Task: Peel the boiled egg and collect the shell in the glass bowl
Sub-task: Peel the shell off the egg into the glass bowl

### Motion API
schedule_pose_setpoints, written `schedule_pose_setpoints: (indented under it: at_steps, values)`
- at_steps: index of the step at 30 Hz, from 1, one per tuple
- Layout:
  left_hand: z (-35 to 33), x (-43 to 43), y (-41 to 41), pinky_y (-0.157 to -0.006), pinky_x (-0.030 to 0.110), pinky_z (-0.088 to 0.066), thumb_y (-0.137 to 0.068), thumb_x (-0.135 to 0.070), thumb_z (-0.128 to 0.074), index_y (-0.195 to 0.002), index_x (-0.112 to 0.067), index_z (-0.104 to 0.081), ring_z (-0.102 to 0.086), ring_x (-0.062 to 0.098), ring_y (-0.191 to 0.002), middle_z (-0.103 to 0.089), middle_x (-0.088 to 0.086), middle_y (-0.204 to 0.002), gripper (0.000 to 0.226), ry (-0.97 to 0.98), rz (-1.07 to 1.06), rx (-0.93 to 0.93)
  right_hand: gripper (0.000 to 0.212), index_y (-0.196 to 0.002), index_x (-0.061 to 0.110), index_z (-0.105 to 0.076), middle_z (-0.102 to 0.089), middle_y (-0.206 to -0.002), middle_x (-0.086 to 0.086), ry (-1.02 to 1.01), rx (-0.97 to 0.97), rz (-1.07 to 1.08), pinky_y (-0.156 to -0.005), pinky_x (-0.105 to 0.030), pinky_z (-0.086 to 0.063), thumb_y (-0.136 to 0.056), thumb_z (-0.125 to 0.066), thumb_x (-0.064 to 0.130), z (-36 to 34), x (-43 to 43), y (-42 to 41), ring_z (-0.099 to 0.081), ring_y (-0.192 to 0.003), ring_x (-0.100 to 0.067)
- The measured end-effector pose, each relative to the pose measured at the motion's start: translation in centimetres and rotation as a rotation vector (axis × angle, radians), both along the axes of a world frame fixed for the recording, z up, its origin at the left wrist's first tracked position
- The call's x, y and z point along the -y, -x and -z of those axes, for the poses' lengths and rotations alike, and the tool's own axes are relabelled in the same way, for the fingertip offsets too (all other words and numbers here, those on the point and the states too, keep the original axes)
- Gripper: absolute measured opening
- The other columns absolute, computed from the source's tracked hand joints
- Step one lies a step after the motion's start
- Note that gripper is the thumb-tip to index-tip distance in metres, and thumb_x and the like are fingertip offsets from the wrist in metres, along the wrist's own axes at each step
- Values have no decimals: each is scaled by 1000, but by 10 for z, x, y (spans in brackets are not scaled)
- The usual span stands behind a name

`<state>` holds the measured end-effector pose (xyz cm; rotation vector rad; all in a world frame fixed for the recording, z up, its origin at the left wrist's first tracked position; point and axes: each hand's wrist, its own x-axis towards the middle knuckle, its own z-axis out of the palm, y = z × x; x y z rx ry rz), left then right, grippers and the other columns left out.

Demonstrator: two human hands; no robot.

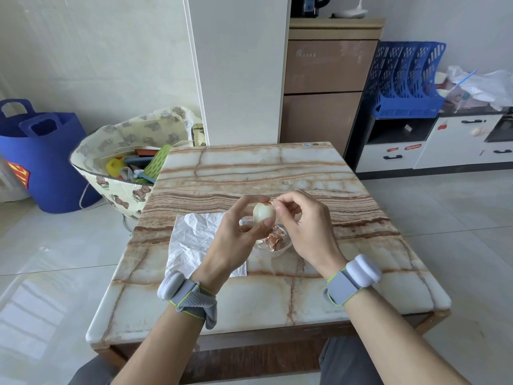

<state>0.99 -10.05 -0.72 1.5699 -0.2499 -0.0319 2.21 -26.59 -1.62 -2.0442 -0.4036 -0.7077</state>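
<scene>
My left hand [236, 240] holds the boiled egg [263, 212] upright between thumb and fingers, above the table. The egg is mostly bare white, with a small brown bit of shell [268, 203] left at its top. My right hand [302, 226] pinches at that shell bit with thumb and forefinger. Directly below the egg stands the small glass bowl [287, 247], holding several brown shell pieces [274, 241]. My hands hide part of the bowl.
A crinkled white sheet [191, 240] lies on the marble table [249, 301] left of the bowl. A patterned bag [122, 168] of items and a blue tub [41, 162] stand on the floor at left. Cabinets [322, 101] are behind the table.
</scene>
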Motion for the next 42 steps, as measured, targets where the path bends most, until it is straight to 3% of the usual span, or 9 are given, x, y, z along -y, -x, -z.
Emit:
schedule_pose_setpoints:
  at_steps: [4,11,20,25,31,34,42]
  values:
    - [1,0,0,-90,40,-62,-95,-7,-71,-124,-14,-62,-77,35,-90,-71,19,-113,32,33,15,-11,8,-93,11,-72,-72,-83,8,-123,-102,-30,-72,-17,-50,-100,-68,13,1,2,-2,-67,-76,-6]
    - [4,-2,1,-93,40,-61,-97,-6,-67,-127,-17,-60,-77,36,-93,-69,16,-108,32,97,20,-39,11,-91,15,-69,-71,-77,6,-193,-130,9,-70,-28,-53,-101,-67,18,4,6,-4,-66,-70,-14]
    - [5,-2,1,-94,40,-61,-102,-3,-60,-131,-14,-56,-76,35,-95,-66,24,-114,32,146,52,-72,14,-95,15,-76,-75,-83,6,-182,-170,-3,-72,-17,-52,-93,-71,2,8,5,-3,-67,-74,-6]
    - [5,-1,0,-91,44,-62,-103,-6,-58,-132,-16,-55,-75,38,-94,-66,28,-117,31,132,42,-64,12,-100,14,-76,-76,-86,5,-187,-202,-37,-74,-21,-55,-95,-70,5,11,6,-1,-69,-77,-8]
    - [3,-1,-1,-74,30,-61,-102,-8,-60,-132,-19,-55,-74,25,-88,-68,26,-117,32,108,48,-43,11,-103,16,-76,-76,-86,6,-231,-247,-123,-73,-34,-61,-94,-72,21,11,6,3,-72,-79,-16]
    - [2,-1,-1,-76,31,-61,-100,-10,-64,-132,-19,-55,-75,30,-93,-69,22,-120,34,94,52,-34,13,-104,21,-76,-77,-89,7,-220,-269,-159,-74,-32,-61,-93,-71,27,10,6,4,-73,-80,-13]
    - [4,0,-3,-82,44,-64,-92,-10,-76,-123,-22,-62,-74,43,-86,-71,13,-108,36,-3,-91,82,8,-90,14,-77,-74,-85,2,-225,-115,-102,-72,-20,-50,-92,-77,6,8,4,6,-64,-73,-8]
